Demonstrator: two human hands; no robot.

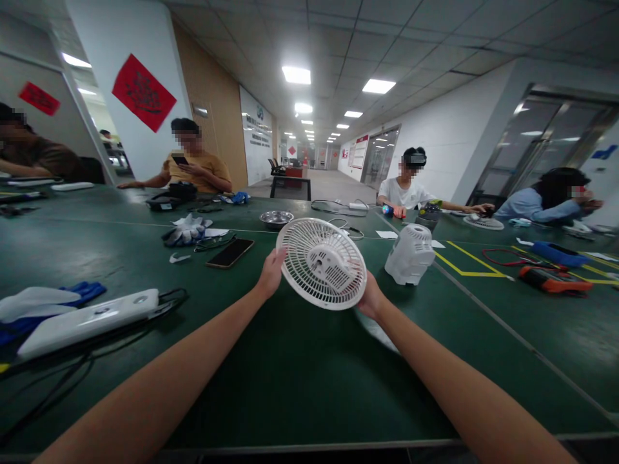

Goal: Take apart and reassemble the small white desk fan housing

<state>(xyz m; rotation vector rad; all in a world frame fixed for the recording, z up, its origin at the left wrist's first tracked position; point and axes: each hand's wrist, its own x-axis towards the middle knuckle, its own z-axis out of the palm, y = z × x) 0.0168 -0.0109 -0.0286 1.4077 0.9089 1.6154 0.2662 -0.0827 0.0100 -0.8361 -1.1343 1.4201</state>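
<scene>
I hold a round white fan grille [322, 263] up above the green table [290, 374], tilted toward me. My left hand [271, 272] grips its left rim and my right hand [370, 300] grips its lower right rim; most of both hands' fingers are hidden behind the grille. Just to the right, a white fan body [411, 253] stands on the table. Something pale lies on the table under my right wrist, mostly hidden.
A black phone [231, 252], gloves [187, 230] and a metal bowl [276, 218] lie beyond the grille. A white power strip [87, 319] with cables sits at left. An orange tool [556, 281] lies at right. Other people sit along the table's far side.
</scene>
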